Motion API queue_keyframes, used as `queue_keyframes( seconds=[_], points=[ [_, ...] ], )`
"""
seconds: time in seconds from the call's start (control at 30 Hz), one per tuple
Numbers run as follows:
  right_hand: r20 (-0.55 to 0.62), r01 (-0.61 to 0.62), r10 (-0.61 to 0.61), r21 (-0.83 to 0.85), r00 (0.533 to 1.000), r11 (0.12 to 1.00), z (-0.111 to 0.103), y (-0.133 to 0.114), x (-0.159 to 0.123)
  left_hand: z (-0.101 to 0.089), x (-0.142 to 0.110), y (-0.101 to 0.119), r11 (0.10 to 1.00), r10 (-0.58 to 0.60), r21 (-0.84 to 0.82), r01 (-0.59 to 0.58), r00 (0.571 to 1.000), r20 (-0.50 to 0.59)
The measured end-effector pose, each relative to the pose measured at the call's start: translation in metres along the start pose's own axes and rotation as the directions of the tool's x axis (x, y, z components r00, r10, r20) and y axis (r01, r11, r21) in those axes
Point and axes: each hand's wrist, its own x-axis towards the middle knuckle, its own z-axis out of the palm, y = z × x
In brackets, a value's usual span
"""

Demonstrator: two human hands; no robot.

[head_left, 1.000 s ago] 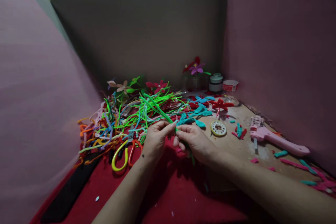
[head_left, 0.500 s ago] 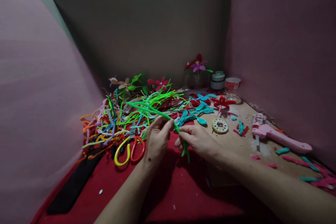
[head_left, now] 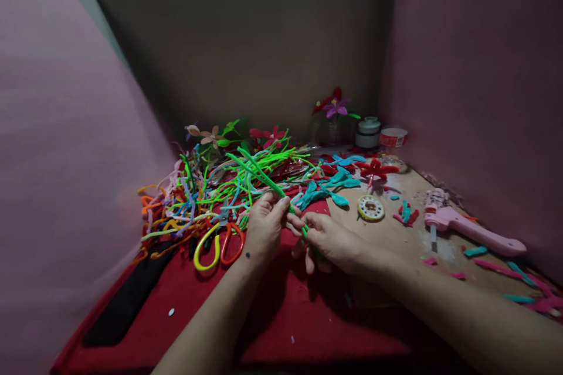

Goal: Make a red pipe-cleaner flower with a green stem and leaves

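Observation:
Between my hands, above the red cloth, runs a small bunch of green pipe cleaners (head_left: 273,186). My left hand (head_left: 266,222) pinches the bunch near its middle with thumb and finger, and the long ends slant up and left from there. Lower on the same bunch, my right hand (head_left: 328,234) grips it between thumb and forefinger; its other fingers hang loosely below. The lower ends are mostly hidden behind my right hand. Left of my left hand lie scissors (head_left: 219,246) with one yellow and one red handle loop.
A tangled heap of coloured pipe cleaners (head_left: 185,211) lies at left. Fuzzy flowers (head_left: 336,107) stand behind. On the brown board (head_left: 391,258) are turquoise leaf shapes (head_left: 336,180), a round yellow-rimmed disc (head_left: 370,208), a pink glue gun (head_left: 475,231) and scraps. A black strip (head_left: 123,304) lies left.
The pipe cleaners' long ends swung down to the left, then back up. My right hand shifted slightly lower along the bunch, turning it. Both hands have kept hold.

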Motion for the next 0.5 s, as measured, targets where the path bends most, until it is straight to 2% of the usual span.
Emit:
queue_keyframes(
  seconds=[0.13,0.23,0.33,0.43,0.5],
  points=[
    [0.02,-0.087,0.087,-0.017,0.996,0.996,0.003,0.003,-0.002,-0.01,0.006,0.002,0.998,0.052,-0.019,-0.053,0.998,-0.045],
    [0.042,-0.07,0.07,-0.009,0.997,0.998,0.004,0.002,-0.006,-0.018,0.009,0.005,0.999,-0.003,-0.04,0.001,0.999,-0.044],
    [0.213,-0.075,0.079,-0.029,0.974,0.997,0.002,0.002,-0.011,-0.022,0.009,0.006,0.994,-0.089,-0.057,0.089,0.996,0.004],
    [0.416,-0.068,0.057,0.013,0.908,0.998,-0.002,0.004,-0.013,-0.026,0.009,0.005,0.99,-0.12,-0.071,0.124,0.991,0.061],
    [0.499,-0.064,0.026,0.06,0.866,0.996,-0.005,0.003,-0.014,-0.028,0.009,0.004,0.99,-0.109,-0.078,0.115,0.991,0.078]
  ],
)
